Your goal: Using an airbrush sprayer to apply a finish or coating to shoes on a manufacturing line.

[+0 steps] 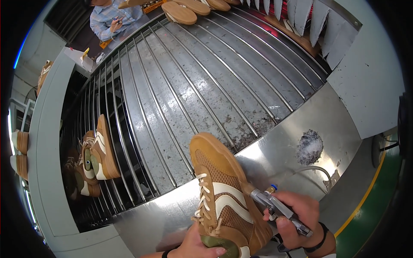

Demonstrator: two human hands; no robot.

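A tan-brown sneaker [232, 202] with cream wavy stripes, cream laces and a gum sole is tilted at the front of the metal rack, toe pointing away from me. My left hand [193, 246] grips it at the heel end, thumb over the green-lined collar. My right hand [297, 215] is closed around a silver metal hand tool [279, 207] with a blue fitting. The tool's narrow tip meets the shoe's right side, near the edge where the upper joins the sole. The tip's exact contact is hard to make out.
Metal rods [165, 103] run across a conveyor, with a pair of similar shoes [100, 150] at its left. More soles [180, 13] lie at the far end, by a grey strip curtain [318, 21]. A person [118, 21] sits far left. Steel edging [275, 159] lies beneath my hands.
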